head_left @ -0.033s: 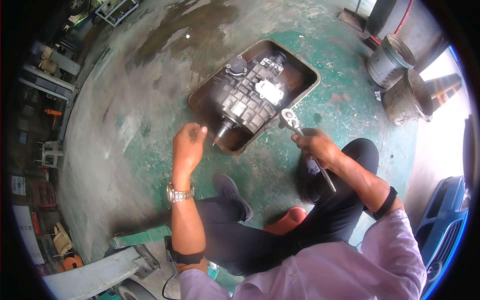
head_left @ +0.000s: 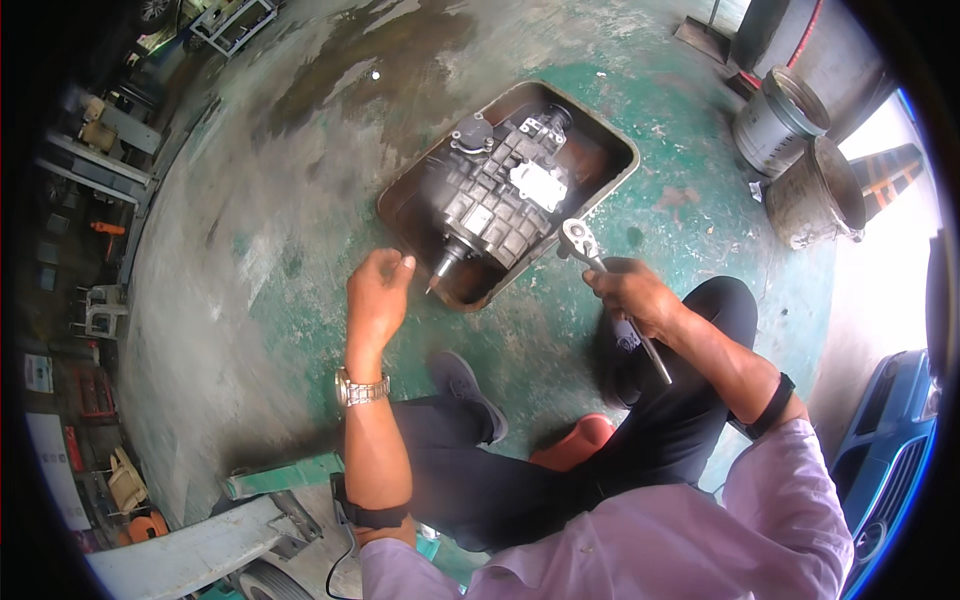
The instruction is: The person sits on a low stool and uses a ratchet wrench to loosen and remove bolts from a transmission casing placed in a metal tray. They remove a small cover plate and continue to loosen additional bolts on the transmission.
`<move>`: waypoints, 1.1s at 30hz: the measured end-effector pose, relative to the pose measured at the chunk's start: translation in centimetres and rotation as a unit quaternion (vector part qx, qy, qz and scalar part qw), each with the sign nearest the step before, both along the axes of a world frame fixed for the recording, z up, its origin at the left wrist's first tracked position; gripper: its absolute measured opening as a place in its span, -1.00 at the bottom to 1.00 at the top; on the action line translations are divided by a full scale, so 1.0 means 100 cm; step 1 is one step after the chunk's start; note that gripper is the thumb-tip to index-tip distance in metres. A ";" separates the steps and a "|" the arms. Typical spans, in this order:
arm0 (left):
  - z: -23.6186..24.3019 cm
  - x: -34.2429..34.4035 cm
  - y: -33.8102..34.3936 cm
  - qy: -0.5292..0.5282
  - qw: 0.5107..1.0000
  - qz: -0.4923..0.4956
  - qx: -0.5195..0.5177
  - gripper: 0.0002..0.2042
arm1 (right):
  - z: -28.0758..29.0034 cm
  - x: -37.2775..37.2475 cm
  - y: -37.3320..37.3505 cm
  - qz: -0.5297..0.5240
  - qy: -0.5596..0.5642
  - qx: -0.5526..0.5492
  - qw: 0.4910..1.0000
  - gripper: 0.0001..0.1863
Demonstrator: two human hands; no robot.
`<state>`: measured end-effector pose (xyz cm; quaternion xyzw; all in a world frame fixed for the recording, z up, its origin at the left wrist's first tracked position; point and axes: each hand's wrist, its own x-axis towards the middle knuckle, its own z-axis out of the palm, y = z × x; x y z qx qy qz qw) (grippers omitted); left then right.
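Observation:
A ribbed metal gearbox (head_left: pixel 490 210) lies in a brown rectangular tray (head_left: pixel 400 235) on the floor ahead of me. Its bare shaft (head_left: pixel 450 262) points toward me over the near left corner. My right hand (head_left: pixel 638 298) is wrapped round the handle of a ratchet wrench (head_left: pixel 578 240). The round wrench head is up beside the tray's right edge; the handle's end slants down below my fist. Just outside the tray's near left corner is my left hand (head_left: pixel 378 295), its fingers curled in and the thumb against them. Whatever those fingers may hold is hidden.
Two buckets, one grey (head_left: pixel 780 120) and one dirty (head_left: pixel 815 195), stand at the right by a striped cone (head_left: pixel 890 180). A red stool (head_left: pixel 575 445) is beneath me. A blue car front (head_left: pixel 885 440) is at lower right, a grey metal beam (head_left: pixel 190 550) at lower left.

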<state>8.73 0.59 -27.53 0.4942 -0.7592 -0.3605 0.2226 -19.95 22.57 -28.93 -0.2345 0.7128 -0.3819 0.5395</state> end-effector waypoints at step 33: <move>0.000 0.003 0.002 0.032 0.995 0.011 0.097 -0.67 | -0.017 -0.010 0.006 -0.096 -0.025 -0.157 0.983 -0.61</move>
